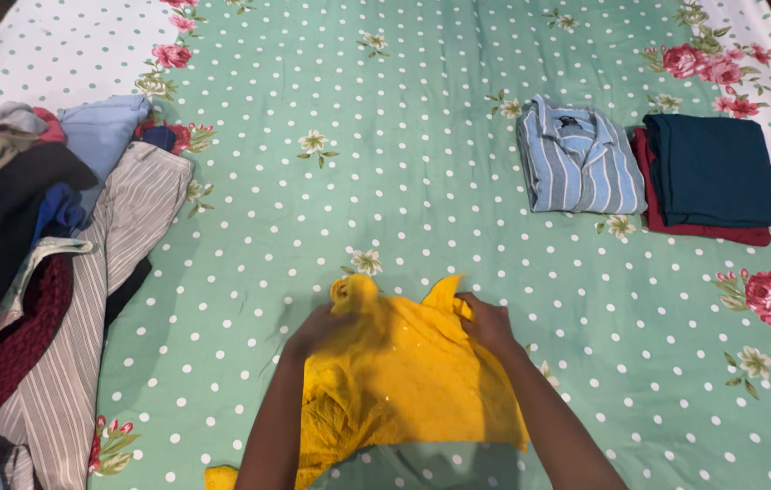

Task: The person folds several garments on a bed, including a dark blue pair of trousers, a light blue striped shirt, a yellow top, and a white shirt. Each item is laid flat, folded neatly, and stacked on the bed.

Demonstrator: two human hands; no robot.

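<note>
A yellow garment [403, 377] lies crumpled on the green polka-dot bedsheet [385, 154] at the near middle. My left hand [317, 328] grips its upper left edge, partly hidden under a fold of the cloth. My right hand [487, 324] pinches the upper right corner. Both forearms reach in from the bottom of the view, one on each side of the garment.
A heap of unfolded clothes [31, 263] covers the left side, with a grey striped piece on top. At the far right lie a folded blue striped shirt [578, 159] and a folded dark teal garment [716, 171] on a maroon one [676, 222].
</note>
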